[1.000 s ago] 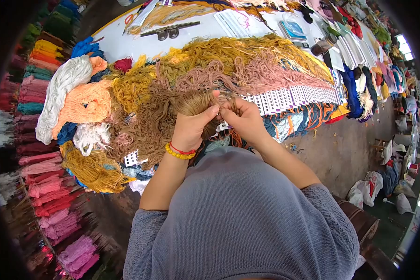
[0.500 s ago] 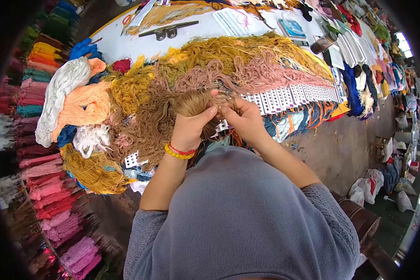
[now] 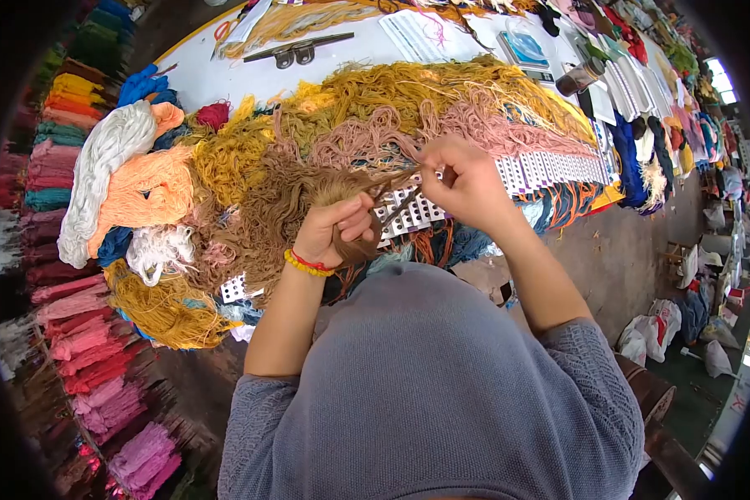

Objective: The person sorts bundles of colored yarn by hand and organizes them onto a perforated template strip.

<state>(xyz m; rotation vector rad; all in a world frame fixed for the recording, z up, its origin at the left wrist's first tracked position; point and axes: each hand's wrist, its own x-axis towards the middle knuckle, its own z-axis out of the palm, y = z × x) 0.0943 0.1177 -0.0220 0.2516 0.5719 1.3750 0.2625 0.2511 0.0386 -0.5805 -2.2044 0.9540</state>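
Note:
A bundle of light brown yarn [image 3: 328,188] is gripped in my left hand [image 3: 338,231], whose fingers curl round it. My right hand [image 3: 465,185] is pinched on brown strands [image 3: 398,177] that stretch from the bundle toward the right. Under and beside my hands lie punched white cards [image 3: 417,215] with rows of dark holes, and some of the strands pass over them. Brown loose yarn [image 3: 250,233] spreads to the left of the bundle. Beyond my hands lie tangled pink yarn [image 3: 367,137] and mustard yarn [image 3: 408,92].
Grey-white [image 3: 112,158] and peach skeins [image 3: 150,192] lie at the table's left end. At the back are a dark metal clip bar [image 3: 296,52], a blue scale [image 3: 525,50], a jar [image 3: 581,77] and notebooks [image 3: 633,92]. Coloured skeins [image 3: 83,350] hang at far left.
My right hand has moved right and slightly up, away from my left hand, drawing brown strands out between them. My left hand has shifted slightly down and left, its fingers curled round the bundle.

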